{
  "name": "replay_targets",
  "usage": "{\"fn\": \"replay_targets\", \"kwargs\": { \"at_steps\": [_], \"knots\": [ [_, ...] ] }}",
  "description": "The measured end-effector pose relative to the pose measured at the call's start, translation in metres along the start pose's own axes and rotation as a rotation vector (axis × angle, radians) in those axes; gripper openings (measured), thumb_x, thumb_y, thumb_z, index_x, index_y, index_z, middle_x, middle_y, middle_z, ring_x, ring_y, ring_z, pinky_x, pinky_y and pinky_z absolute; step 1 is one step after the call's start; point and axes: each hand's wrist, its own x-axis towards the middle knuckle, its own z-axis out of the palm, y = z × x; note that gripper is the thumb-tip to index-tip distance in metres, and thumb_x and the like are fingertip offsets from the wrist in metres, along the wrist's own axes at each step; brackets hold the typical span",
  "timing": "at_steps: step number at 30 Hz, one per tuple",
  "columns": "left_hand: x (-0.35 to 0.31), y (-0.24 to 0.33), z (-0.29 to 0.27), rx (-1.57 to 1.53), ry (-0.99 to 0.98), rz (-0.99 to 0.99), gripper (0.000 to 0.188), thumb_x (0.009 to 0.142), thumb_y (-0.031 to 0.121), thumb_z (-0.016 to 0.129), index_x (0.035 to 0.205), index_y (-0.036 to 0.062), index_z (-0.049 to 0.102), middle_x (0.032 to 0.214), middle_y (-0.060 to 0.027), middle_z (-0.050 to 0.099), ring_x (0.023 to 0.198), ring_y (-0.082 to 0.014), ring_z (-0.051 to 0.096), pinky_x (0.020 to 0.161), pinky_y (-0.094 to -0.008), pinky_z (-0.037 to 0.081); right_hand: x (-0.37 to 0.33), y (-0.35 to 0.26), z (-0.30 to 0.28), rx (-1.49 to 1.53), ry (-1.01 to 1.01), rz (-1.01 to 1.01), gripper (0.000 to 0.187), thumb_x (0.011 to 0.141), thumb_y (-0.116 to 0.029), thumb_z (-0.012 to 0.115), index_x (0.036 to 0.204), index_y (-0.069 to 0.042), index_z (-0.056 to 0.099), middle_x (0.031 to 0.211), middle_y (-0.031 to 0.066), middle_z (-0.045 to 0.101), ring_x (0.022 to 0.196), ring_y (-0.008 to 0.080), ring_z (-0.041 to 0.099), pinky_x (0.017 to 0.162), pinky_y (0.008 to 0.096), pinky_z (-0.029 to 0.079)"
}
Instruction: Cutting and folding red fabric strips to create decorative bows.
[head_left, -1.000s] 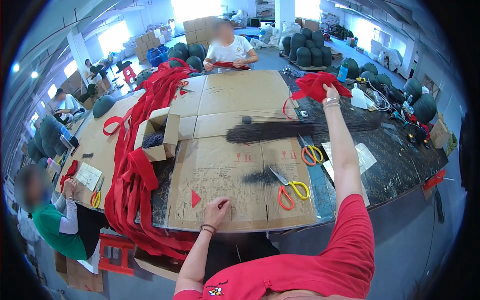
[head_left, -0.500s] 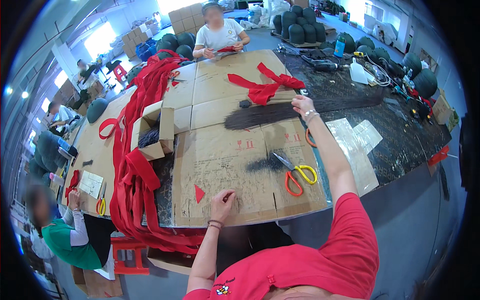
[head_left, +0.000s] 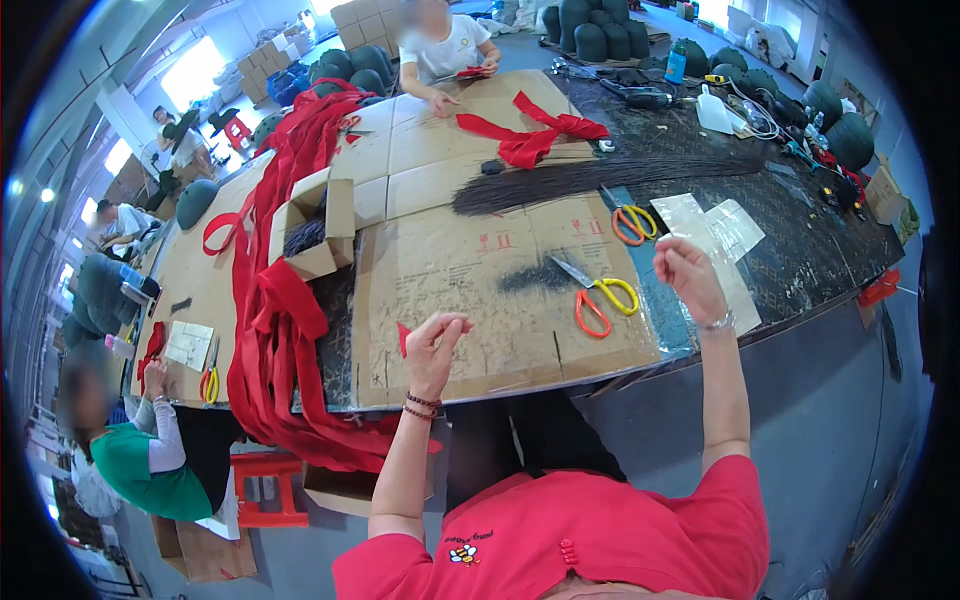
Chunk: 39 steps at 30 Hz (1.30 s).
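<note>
Above the cardboard's near edge is my left hand (head_left: pixel 432 352), its fingers curled and pinched; whatever they hold, if anything, is too small to make out. A small red fabric scrap (head_left: pixel 403 340) lies partly behind it. My right hand (head_left: pixel 690 277) is raised over the table's right side with fingers closed, and I cannot make out anything in them. Between the hands lie scissors with one red and one yellow handle (head_left: pixel 610 297). A second pair of scissors (head_left: pixel 634 225) lies just beyond my right hand. Farther off stretches a bundle of long dark bristles (head_left: pixel 600 186).
Red fabric strips (head_left: pixel 262 300) hang over the table's left part beside an open cardboard box (head_left: pixel 340 215). A red fabric piece (head_left: pixel 530 140) lies at the far side. A person in white (head_left: pixel 445 55) works across, another in green (head_left: pixel 150 460) at left. Tools and cables (head_left: pixel 760 130) crowd the far right.
My right hand has come back from the bristles toward me, uncovering the second scissors. My left hand has risen slightly. The person across has reached a hand to the table.
</note>
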Motion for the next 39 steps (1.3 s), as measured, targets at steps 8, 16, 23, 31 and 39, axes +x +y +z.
{"fn": "replay_targets", "kwargs": {
  "at_steps": [8, 16, 23, 31, 39],
  "knots": [
    [-0.077, 0.179, -0.026, 0.705, -0.185, 1.209, 0.009, 0.075, 0.006, 0.063, 0.084, 0.0043, 0.065, 0.082, -0.0078, 0.066, 0.071, -0.0187, 0.063, 0.063, -0.0294, 0.052, -0.034, 0.072, 0.113, -0.563, -0.286, 0.05, 0.019, 0.086, -0.007, 0.058, 0.103, 0.001, 0.059, 0.084, 0.0089, 0.064, 0.074, 0.0168, 0.061, 0.07, 0.0272, 0.049],
    [-0.022, 0.073, -0.125, 1.042, -0.051, 1.015, 0.014, 0.07, 0.003, 0.065, 0.083, 0.0037, 0.06, 0.075, -0.0061, 0.06, 0.07, -0.0231, 0.061, 0.06, -0.0334, 0.05, -0.014, 0.136, 0.099, -1.647, 0.248, -0.363, 0.032, 0.081, -0.016, 0.061, 0.109, -0.002, 0.057, 0.118, 0.0165, 0.055, 0.112, 0.0317, 0.049, 0.097, 0.04, 0.039],
    [0.042, -0.039, -0.291, 0.958, 0.539, 0.169, 0.017, 0.085, 0.017, 0.062, 0.092, 0.0021, 0.067, 0.082, -0.0166, 0.065, 0.072, -0.0283, 0.064, 0.066, -0.035, 0.049, -0.033, 0.17, 0.051, -1.7, 0.349, -0.311, 0.03, 0.085, -0.018, 0.058, 0.111, -0.003, 0.058, 0.123, 0.0151, 0.051, 0.114, 0.0319, 0.048, 0.098, 0.0421, 0.038],
    [0.109, -0.135, -0.32, 0.308, 0.526, -0.119, 0.032, 0.081, 0.021, 0.069, 0.1, -0.0047, 0.065, 0.089, -0.0104, 0.067, 0.081, -0.0156, 0.063, 0.075, -0.0293, 0.049, -0.025, 0.166, 0.07, -1.67, 0.376, -0.371, 0.021, 0.085, -0.016, 0.056, 0.102, -0.004, 0.057, 0.117, 0.014, 0.054, 0.111, 0.0311, 0.05, 0.096, 0.042, 0.039],
    [0.132, 0.034, -0.235, -0.074, 0.51, 0.197, 0.018, 0.092, 0.02, 0.059, 0.09, 0.0026, 0.065, 0.075, 0.0031, 0.056, 0.068, -0.0043, 0.048, 0.061, -0.0232, 0.041, -0.035, 0.169, 0.054, -1.675, 0.424, -0.355, 0.022, 0.085, -0.018, 0.057, 0.102, -0.004, 0.058, 0.116, 0.0129, 0.054, 0.112, 0.0296, 0.05, 0.095, 0.0421, 0.038]
  ]
}}
